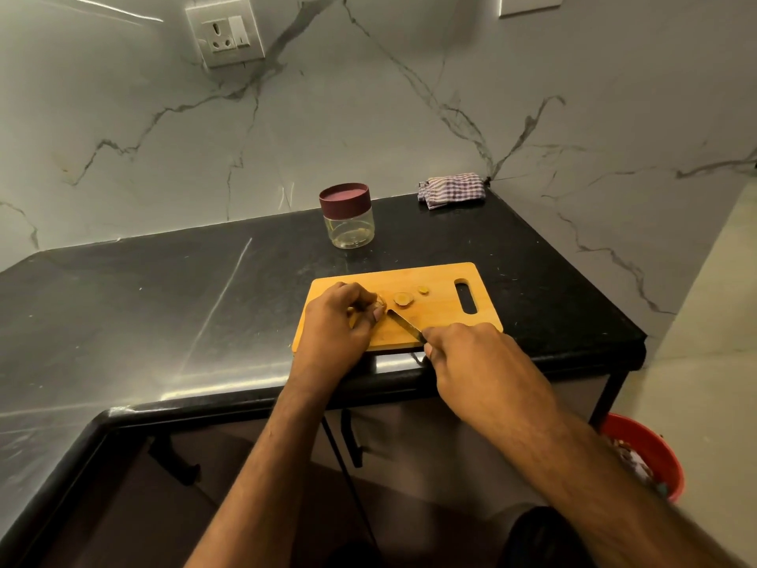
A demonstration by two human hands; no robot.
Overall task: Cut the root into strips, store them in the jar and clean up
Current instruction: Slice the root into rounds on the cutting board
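Root (pixel 379 307) sits on the cutting board (pixel 434 317), pinched by the left hand (pixel 336 321). Right hand (pixel 471 362) grips the knife (pixel 403 323). Two slices (pixel 403 298) are cut; the lidded jar (pixel 348 217) looks empty.

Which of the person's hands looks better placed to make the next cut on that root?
The right hand: it holds the knife, whose blade points at the root on the cutting board. The left hand grips the root, steadying it.
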